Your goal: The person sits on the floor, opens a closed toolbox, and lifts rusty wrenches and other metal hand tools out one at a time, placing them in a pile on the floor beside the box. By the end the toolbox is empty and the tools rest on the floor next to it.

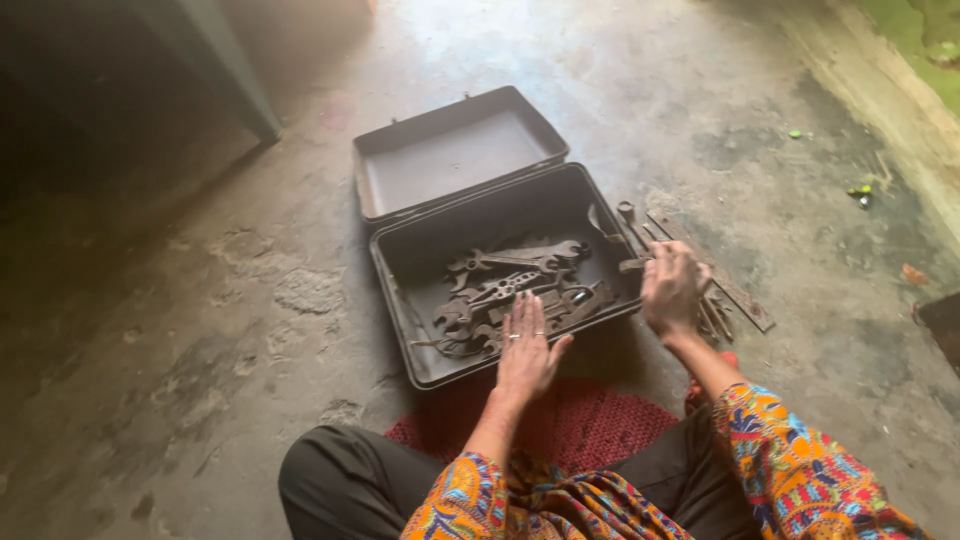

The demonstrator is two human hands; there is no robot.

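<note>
Left hand (527, 350) lies flat, fingers spread, on the near edge of the open metal toolbox (400, 285), touching the rusty wrenches (510, 285) heaped inside. Right hand (672, 290) curls loosely over the loose tools (700, 270) on the concrete floor (200, 330) just beside the box; whether it grips one, I cannot tell. Those wrenches look heavy, stiff, rough; best held mid-shank.

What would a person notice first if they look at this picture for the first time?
An open dark metal toolbox sits mid-floor, its lid laid back, rusty spanners piled inside. The left hand lies flat on its near edge; the right hand reaches into loose rusty tools on the concrete beside it. Bright patterned sleeves show below.
</note>
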